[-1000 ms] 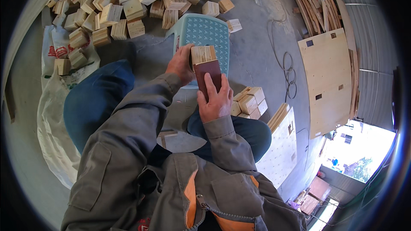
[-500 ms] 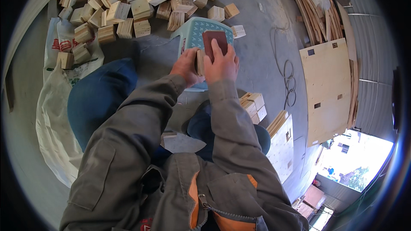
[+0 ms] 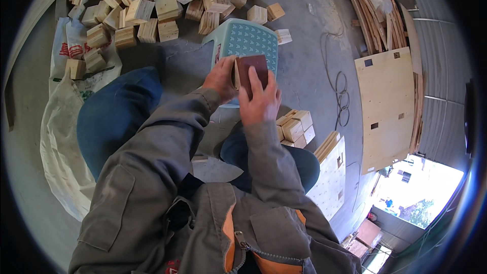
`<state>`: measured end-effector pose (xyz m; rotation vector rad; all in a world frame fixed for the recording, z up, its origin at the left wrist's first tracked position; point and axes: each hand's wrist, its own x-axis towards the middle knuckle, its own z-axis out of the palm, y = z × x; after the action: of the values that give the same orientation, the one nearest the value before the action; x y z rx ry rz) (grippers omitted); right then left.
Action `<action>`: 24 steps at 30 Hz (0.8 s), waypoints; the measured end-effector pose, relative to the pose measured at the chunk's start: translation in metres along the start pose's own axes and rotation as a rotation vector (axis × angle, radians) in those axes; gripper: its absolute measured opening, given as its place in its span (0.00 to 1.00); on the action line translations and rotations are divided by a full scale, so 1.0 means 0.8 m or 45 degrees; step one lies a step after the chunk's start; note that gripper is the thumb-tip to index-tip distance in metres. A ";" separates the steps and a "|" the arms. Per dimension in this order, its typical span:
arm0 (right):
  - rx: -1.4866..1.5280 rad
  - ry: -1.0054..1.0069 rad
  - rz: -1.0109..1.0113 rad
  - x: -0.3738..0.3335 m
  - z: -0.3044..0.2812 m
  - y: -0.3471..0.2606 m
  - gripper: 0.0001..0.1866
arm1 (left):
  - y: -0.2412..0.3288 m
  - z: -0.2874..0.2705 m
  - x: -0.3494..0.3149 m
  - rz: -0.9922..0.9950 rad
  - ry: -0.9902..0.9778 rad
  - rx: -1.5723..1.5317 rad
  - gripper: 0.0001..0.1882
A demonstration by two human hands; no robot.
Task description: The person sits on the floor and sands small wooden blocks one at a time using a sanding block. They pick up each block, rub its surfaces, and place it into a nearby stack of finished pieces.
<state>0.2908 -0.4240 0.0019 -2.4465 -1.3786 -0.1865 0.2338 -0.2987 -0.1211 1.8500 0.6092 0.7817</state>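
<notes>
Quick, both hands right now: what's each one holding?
Left hand: closed on a wood block.
Right hand: closed on a dark red pad, against the block.

Strong daylight is coming from the doorway point(image 3: 421, 187) at 4 o'clock, where the view outside is washing out to near white and only scraps of blue and green are showing. A blue-violet glare is fringing the rim beside it. Elsewhere the light is looking soft and moderate: the blocks point(image 3: 167, 7) at 11 o'clock are showing pale faces and dimmer sides, while the jacket point(image 3: 147, 182) at 7 o'clock is reading darker. Soft shade is dulling the floor point(image 3: 215, 127) between the knees. The right hand point(image 3: 260, 105), near the centre, is blurring slightly toward its cuff. Fisheye distortion is bowing the wall point(image 3: 441, 71) at 2 o'clock, and black is swallowing the corners.
</notes>
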 end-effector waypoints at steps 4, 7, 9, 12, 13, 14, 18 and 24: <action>-0.109 -0.070 0.150 0.096 0.029 0.005 0.34 | 0.026 -0.018 0.003 -0.102 -0.091 0.004 0.52; -0.138 -0.177 0.264 0.127 0.023 -0.001 0.33 | 0.032 -0.016 0.005 -0.129 -0.108 -0.003 0.52; -0.121 -0.101 0.208 0.112 0.031 0.000 0.33 | 0.020 -0.016 0.001 -0.094 -0.078 0.006 0.52; -0.037 -0.077 0.148 0.060 0.018 -0.004 0.34 | 0.016 -0.016 -0.002 -0.072 -0.050 -0.006 0.49; -0.007 -0.083 0.135 0.036 0.007 -0.004 0.34 | 0.018 -0.014 -0.002 -0.072 -0.050 -0.005 0.49; 0.003 -0.053 0.103 0.010 0.001 -0.001 0.34 | 0.022 -0.011 0.001 -0.067 -0.049 -0.005 0.48; 0.043 -0.029 0.049 -0.071 -0.020 -0.002 0.35 | 0.014 -0.006 0.002 -0.024 -0.010 -0.010 0.46; 0.022 0.023 0.013 -0.050 -0.015 0.006 0.34 | 0.014 -0.009 0.001 -0.060 -0.054 -0.006 0.48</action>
<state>0.2749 -0.4626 0.0013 -2.4316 -1.3539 -0.1933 0.2293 -0.2979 -0.1086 1.8369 0.6210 0.7109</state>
